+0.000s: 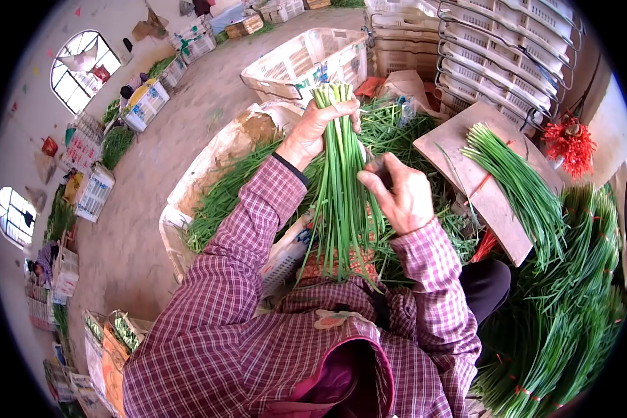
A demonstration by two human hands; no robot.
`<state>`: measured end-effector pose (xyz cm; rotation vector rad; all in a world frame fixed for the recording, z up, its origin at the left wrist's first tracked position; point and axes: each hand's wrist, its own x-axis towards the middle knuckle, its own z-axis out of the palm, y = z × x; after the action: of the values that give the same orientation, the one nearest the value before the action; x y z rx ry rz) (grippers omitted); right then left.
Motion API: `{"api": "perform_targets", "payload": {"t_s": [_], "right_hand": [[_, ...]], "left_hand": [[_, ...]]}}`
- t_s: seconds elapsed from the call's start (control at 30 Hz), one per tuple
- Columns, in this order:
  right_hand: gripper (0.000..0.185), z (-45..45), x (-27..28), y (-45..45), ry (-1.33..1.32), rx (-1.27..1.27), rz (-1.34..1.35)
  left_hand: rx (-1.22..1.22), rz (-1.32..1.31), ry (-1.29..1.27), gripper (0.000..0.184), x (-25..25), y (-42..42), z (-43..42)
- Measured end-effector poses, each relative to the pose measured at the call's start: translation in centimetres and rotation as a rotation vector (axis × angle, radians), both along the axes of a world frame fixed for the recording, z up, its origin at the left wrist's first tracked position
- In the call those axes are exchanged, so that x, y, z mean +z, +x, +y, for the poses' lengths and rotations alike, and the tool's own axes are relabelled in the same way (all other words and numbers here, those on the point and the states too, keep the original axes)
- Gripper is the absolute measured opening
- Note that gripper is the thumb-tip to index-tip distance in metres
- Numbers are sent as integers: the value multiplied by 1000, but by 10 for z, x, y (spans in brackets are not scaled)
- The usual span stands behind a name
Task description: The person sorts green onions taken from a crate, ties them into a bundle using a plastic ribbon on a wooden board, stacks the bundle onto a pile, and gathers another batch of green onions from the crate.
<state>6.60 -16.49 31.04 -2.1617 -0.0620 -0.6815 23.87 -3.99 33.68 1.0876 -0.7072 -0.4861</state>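
My left hand [317, 131] is wrapped round a bunch of green chives [343, 181], just below its pale cut ends. The bunch stands nearly upright, its leaves hanging down towards my lap. Beside the leaves on the right is my right hand [403, 194], with thumb and fingers curled together. Something dark shows at those fingertips, but I cannot make out what they hold. Behind and below both hands lie loose chives [240, 184] in a lined white crate [181, 182]. To the right, another chive bunch [512, 177] rests on a tilted board [447, 143].
Tied chive bundles [561, 299] are heaped at my right. Red ties [569, 145] hang above them. Stacked white crates [501, 52] stand behind the board, and a white basket [313, 59] is ahead. Along the left wall, people sit among crates [94, 191] and greens.
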Motion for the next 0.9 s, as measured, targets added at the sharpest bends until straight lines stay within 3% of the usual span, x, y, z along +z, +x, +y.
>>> {"api": "perform_targets", "payload": {"t_s": [0.3,0.43,0.5,0.57,0.6,0.7,0.77,0.83,0.9], "right_hand": [[21,3,-6,22,143,-12,33],[17,-19,5,7,1071,515,307],[16,-36,5,4,1247,733,239],[17,-55,9,-7,1376,880,184],[20,-57,19,-19,1397,756,125],[18,-64,28,-39,852,309,117],[25,-75,14,-37,406,116,202],[24,-72,5,-39,-16,-140,93],[22,-74,-6,-43,-71,-187,27]], "left_hand": [[-45,-63,41,19,1,-14,-6],[-64,-179,130,20,-2,-13,-2],[-243,-165,145,21,-1,-17,1],[-246,-145,151,23,-1,-18,5],[-228,-150,157,23,-1,-16,6],[-162,-152,177,22,0,-14,7],[-68,-138,92,19,0,-6,5],[-119,-133,-23,18,8,9,12],[-124,-131,-205,17,19,25,24]]}}
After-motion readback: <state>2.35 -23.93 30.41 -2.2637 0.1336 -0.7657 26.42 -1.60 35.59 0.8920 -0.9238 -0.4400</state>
